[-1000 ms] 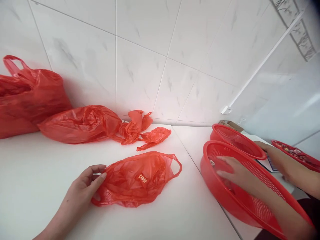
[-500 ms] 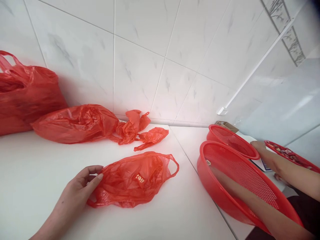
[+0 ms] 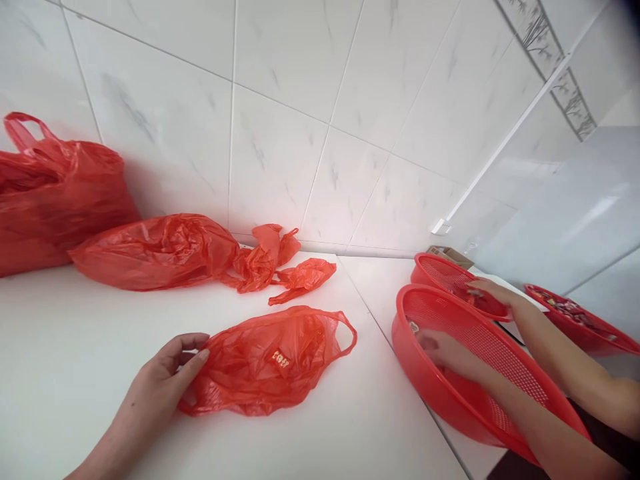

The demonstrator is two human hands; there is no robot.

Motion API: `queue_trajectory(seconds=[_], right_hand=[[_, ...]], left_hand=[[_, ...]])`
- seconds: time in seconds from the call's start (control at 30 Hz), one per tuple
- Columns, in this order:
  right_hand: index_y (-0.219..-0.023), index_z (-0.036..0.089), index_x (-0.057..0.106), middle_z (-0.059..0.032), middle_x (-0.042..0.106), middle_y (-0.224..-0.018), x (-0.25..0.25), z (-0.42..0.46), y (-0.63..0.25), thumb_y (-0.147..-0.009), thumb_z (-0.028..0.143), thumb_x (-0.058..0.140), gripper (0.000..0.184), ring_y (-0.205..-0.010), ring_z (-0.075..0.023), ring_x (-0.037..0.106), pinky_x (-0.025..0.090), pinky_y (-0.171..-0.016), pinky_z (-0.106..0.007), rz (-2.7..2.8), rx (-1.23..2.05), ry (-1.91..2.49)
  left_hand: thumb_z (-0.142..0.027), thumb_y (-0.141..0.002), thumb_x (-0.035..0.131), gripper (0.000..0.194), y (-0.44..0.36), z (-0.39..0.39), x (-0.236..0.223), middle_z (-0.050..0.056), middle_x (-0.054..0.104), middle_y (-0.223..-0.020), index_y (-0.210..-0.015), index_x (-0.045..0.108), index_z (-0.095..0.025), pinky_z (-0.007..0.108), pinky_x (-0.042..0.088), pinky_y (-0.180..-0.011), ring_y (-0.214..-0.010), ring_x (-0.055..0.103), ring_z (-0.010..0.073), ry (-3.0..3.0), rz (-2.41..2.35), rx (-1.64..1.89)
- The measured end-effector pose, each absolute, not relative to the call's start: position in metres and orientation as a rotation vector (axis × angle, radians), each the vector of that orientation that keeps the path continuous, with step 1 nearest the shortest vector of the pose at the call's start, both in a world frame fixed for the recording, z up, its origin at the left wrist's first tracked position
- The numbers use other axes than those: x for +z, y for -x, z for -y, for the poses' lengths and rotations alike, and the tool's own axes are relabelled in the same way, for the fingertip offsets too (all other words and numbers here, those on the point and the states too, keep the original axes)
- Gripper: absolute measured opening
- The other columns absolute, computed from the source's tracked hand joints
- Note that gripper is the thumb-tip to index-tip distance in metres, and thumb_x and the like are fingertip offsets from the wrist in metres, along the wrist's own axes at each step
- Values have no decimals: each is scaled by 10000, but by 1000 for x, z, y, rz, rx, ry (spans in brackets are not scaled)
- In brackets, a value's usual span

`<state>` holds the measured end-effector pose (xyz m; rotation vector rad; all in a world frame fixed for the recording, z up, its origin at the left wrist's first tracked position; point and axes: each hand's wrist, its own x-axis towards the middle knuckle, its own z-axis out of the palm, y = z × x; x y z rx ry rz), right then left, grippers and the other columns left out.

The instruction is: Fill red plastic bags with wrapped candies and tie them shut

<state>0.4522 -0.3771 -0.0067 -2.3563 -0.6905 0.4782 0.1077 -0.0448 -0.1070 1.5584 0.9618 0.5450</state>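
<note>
My left hand (image 3: 173,373) pinches the near rim of a thin red plastic bag (image 3: 235,363) between thumb and fingers. The bag lies spread on the white table with its mouth open and one loop handle to the right. Inside it shows a small red packet (image 3: 281,360) with pale lettering. Over on the right, my right hand (image 3: 440,350) is down inside a red perforated plastic basket (image 3: 525,360), its fingers curled; what they hold, if anything, is hidden. A small pale-and-brown piece (image 3: 414,327) sits by the basket's left wall.
Crumpled red bags (image 3: 303,273), a filled red bag (image 3: 165,253) and a larger one (image 3: 65,200) line the tiled wall. Another person's hand (image 3: 493,293) reaches into a second red basket (image 3: 435,267). A third basket (image 3: 545,293) at far right holds many small wrapped pieces.
My right hand has risen into view inside the near basket. The other person's hand now reaches inside the second basket. My left hand stays on the bag's rim.
</note>
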Motion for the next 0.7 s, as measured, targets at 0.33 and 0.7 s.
queue_trajectory(seconds=[0.33, 0.7], right_hand=[[-846, 240, 542, -7, 655, -803, 20, 384, -471, -733, 374, 646, 203, -730, -186, 636, 499, -664, -306, 553, 528, 1933], [-733, 212, 545, 5, 535, -944, 30, 256, -343, -717, 71, 502, 148, -672, -86, 519, 430, -601, -209, 1475, 451, 1942]], left_hand=[[-604, -748, 552, 466, -109, 43, -108, -6, 676, -823, -1090, 532, -287, 276, 515, -528, -624, 647, 195, -1561, -962, 516], [-515, -778, 551, 381, -110, 54, -95, 5, 634, -724, -1013, 561, -215, 278, 487, -539, -607, 614, 182, -1581, -871, 624]])
